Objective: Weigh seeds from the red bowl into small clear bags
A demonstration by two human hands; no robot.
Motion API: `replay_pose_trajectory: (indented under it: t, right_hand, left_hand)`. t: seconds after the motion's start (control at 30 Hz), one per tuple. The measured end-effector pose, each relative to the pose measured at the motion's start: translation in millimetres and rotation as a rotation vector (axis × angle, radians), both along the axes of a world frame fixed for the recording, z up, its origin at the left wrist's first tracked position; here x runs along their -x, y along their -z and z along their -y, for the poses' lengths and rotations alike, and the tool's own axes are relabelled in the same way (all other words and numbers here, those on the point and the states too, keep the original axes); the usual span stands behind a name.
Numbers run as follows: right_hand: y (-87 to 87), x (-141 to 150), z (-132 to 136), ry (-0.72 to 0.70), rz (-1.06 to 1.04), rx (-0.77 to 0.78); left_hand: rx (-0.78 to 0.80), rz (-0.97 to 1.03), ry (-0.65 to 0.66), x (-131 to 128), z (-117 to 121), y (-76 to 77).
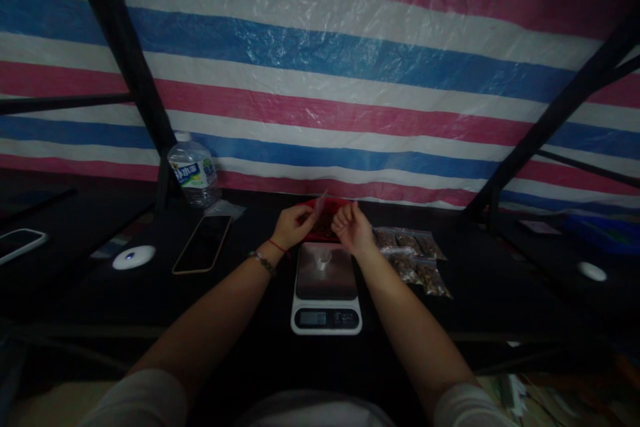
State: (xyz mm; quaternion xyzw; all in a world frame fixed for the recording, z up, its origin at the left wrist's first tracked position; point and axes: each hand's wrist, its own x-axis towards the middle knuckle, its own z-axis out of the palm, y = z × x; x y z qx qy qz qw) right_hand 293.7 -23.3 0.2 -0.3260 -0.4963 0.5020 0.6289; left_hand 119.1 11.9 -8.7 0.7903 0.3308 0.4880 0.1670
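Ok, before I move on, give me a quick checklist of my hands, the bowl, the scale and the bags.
1. Small bag in grip: ok, the left hand pinches it over the bowl.
2. Right hand holding something: cannot tell, its curled fingers hide that.
3. Red bowl close by: ok, it sits just beyond the scale, with dark bits inside.
4. Nothing on the scale: cannot tell, a pale patch on top may be glare or a small object.
5. Display reading: cannot tell, the digits are too small.
6. Filled bags off the scale: ok, they lie to its right.
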Motion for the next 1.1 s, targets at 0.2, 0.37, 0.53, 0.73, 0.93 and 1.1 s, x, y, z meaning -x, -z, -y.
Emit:
replay_pose_trajectory:
  t: [0.2,0.37,0.53,0.73,0.93,1.1]
  right_hand:
    - [-6.8,-9,2,-0.156,-0.208,0.089]
    - [-7.4,-5,4,-0.143,-0.202,0.148]
    - [-4.7,-3,4,-0.166,-0.211,0.157]
    - [0.5,-1,2,-0.235,-0.272,0.135]
    - [7.9,8,1,-0.132,-0.144,0.122]
    - [15.2,12,-4,0.032,0.053,0.008]
  left_hand:
    - [-0.069,-0.061,-0.031,0,0,3.3]
    - [-0.088,-0.140,-0.040,-5,5,1.3]
    - [-0.100,-0.161,-0.015,-7,9,-0.3]
    - [-0.094,-0.163,-0.001,-8,10,-2.3]
    - [-0.127,-0.254,-0.019,-9,10,-1.9]
    - [-0.185,-0.307,-0.041,-10,12,-1.6]
